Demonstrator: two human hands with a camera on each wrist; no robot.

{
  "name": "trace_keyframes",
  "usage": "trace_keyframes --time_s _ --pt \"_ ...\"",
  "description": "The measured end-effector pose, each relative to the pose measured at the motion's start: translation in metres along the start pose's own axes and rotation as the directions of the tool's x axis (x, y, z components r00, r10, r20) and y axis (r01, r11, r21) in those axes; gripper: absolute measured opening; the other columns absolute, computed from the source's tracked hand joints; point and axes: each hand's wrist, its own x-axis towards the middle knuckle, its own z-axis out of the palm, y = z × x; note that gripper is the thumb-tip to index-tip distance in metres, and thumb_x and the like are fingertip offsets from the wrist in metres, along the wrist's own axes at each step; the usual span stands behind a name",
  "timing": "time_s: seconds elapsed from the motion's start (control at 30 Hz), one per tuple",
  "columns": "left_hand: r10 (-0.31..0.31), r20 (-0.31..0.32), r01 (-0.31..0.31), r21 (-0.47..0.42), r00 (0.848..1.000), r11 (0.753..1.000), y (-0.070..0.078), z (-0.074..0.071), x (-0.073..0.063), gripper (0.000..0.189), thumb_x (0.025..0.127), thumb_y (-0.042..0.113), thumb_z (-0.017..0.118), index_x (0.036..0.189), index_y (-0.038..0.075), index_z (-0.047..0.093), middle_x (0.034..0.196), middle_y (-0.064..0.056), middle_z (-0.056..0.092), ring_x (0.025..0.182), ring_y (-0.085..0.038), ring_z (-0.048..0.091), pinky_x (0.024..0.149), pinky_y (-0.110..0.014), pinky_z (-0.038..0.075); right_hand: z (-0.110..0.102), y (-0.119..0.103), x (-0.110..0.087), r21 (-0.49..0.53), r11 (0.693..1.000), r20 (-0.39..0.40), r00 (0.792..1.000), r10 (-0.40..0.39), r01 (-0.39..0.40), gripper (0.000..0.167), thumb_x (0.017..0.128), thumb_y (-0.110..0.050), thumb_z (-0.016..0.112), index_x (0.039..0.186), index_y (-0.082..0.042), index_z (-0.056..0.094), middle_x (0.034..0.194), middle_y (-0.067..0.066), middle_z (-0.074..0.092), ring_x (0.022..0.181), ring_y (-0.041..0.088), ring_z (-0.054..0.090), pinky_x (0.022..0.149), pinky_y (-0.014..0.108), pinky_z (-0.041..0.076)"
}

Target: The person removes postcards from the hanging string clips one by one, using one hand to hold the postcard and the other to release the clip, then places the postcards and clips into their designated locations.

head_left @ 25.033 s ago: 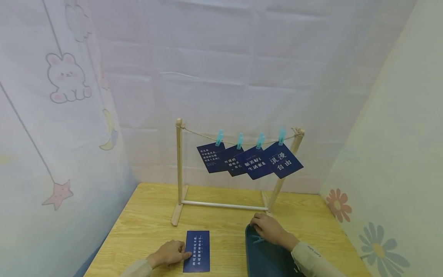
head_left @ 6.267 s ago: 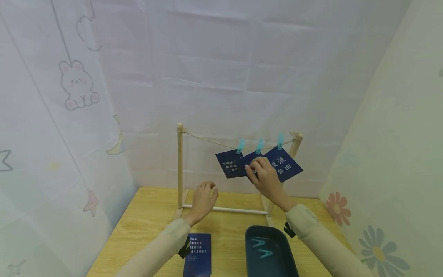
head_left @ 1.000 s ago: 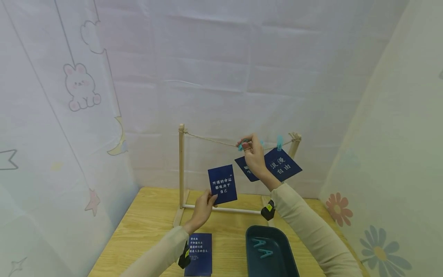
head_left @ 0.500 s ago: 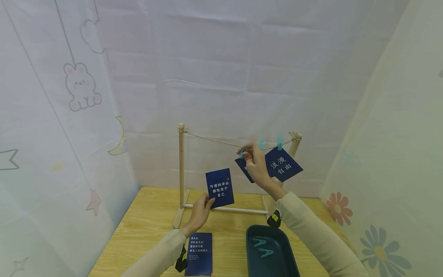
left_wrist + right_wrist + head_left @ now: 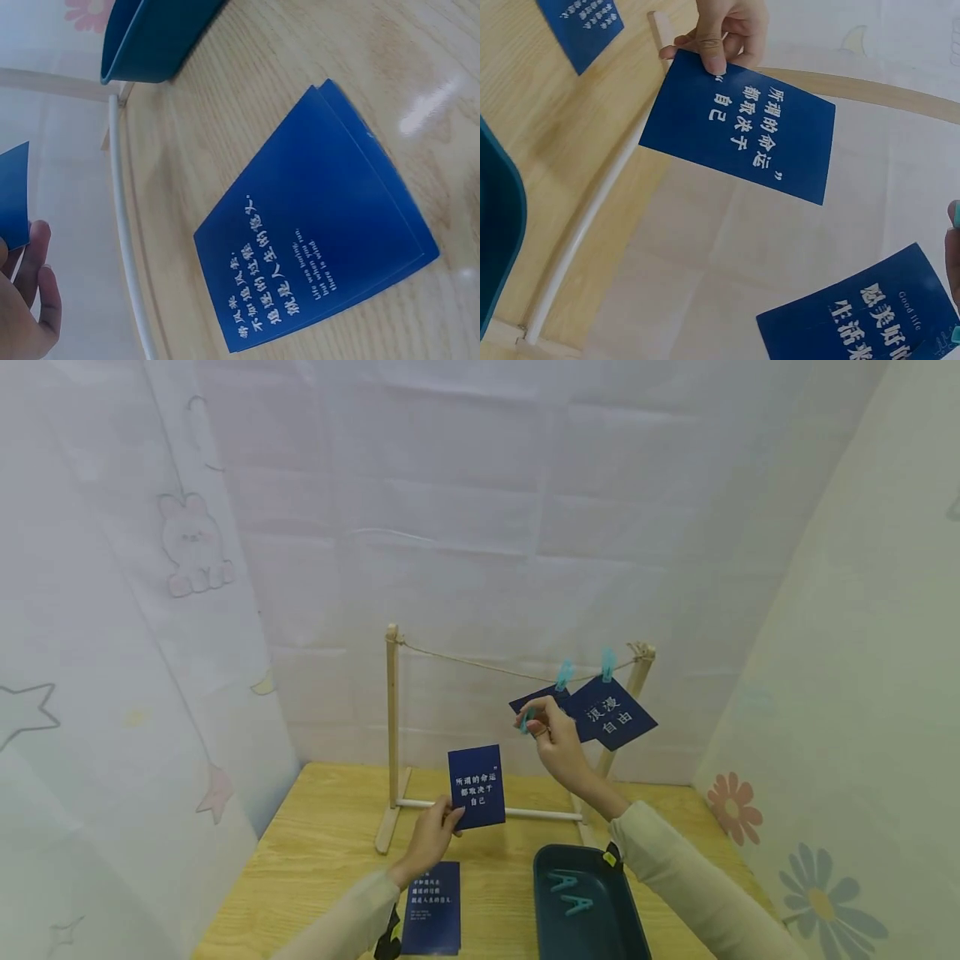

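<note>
My left hand pinches a dark blue card with white lettering by its lower left corner, upright above the table. The right wrist view shows the thumb on that card's face. My right hand pinches a teal clothespin just below the string, in front of a hanging card. Two blue cards still hang from the string: a partly covered card under one clothespin, and a card under another clothespin. Below my left wrist lies a small stack of blue cards.
A wooden frame with a sagging string stands at the back, a white bar low across it. A dark teal tray at front right holds two clothespins. Patterned cloth walls surround the wooden table.
Since 25 seconds ago, two of the hung cards have left the string and the table stack has grown. In the last second my right hand drew the clothespin off downward; my left lowered its card.
</note>
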Motion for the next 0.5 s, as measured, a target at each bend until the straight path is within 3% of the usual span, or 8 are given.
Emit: trace_keyframes --time_s 0.27,0.4,0.5 --pt "-0.019 0.022 0.019 0.007 1.000 1.000 -0.008 -0.001 -0.011 0.011 0.103 0.004 0.051 0.096 -0.003 0.055 0.081 -0.017 0.064 0.070 -0.033 0.068 0.057 -0.025 0.051 0.005 0.006 -0.020 0.040 0.999 0.076 0.997 -0.017 0.014 0.011 0.093 0.017 0.050 0.102 0.011 0.053 0.088 0.027 0.062 0.079 0.040 0.064 0.070 0.032 0.053" --pt "-0.030 0.033 0.030 0.001 0.999 1.000 -0.012 -0.001 -0.017 0.011 0.103 0.005 0.051 0.097 -0.003 0.056 0.081 -0.018 0.064 0.069 -0.032 0.068 0.059 -0.029 0.054 0.005 0.006 -0.031 0.025 0.997 0.123 0.990 0.067 -0.071 0.010 0.095 0.014 0.051 0.103 0.009 0.053 0.090 0.023 0.063 0.081 0.039 0.064 0.071 0.024 0.051" --pt "-0.033 0.050 0.034 -0.012 0.998 0.999 -0.016 -0.002 -0.021 0.012 0.103 0.005 0.051 0.102 -0.005 0.057 0.084 -0.019 0.065 0.070 -0.034 0.067 0.061 -0.032 0.056 0.007 0.026 -0.046 0.025 0.989 0.166 0.976 0.139 -0.145 0.008 0.099 0.005 0.050 0.106 0.002 0.054 0.093 0.014 0.064 0.084 0.034 0.064 0.074 0.028 0.053"
